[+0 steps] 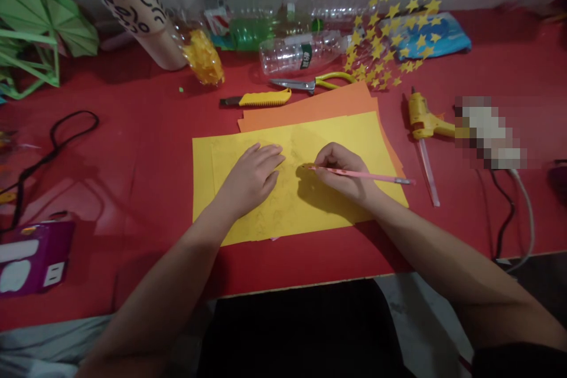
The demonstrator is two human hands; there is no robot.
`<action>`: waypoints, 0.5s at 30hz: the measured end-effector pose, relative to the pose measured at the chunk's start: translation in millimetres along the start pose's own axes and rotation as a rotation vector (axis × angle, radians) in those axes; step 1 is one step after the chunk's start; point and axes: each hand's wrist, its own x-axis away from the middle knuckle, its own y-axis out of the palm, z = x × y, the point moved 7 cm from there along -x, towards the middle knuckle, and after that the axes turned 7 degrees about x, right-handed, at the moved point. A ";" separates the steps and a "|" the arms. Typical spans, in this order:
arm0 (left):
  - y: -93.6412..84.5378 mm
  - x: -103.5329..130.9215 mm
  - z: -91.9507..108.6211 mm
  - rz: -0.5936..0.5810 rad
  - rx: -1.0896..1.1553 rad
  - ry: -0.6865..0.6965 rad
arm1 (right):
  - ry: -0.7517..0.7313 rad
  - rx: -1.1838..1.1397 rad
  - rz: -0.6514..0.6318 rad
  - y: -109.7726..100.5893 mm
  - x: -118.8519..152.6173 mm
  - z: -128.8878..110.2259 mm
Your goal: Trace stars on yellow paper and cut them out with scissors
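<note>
My left hand (257, 174) lies flat, fingers stretched out, on a yellow sheet of paper (354, 136). In my right hand (343, 171) is a pink pencil (372, 175), gripped near its point, which is close to the middle of the yellow sheet. The pencil's eraser end sticks out to the right. Faint grey pencil marks show on the paper around my left hand. Beneath the yellow paper, orange sheets (305, 107) stick out at the back and right.
Behind the paper lie a yellow box cutter (266, 98), yellow-handled scissors (314, 83) and clear plastic bottles (287, 53). A yellow glue gun (420, 118) is on the right, near a power strip (491, 130) with cords. A purple box (39, 254) sits left on the red table (155, 189).
</note>
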 end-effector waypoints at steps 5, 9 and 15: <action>0.9 -0.1 1.7 -0.011 -0.003 0.013 | -0.030 0.073 -0.138 9.6 3.4 -6.3; 0.5 -0.4 1.8 0.007 0.010 0.028 | -0.029 0.093 -0.132 12.8 0.6 -2.3; 0.7 -1.6 0.8 0.004 0.017 0.030 | -0.043 0.109 -0.110 14.3 -0.8 -1.0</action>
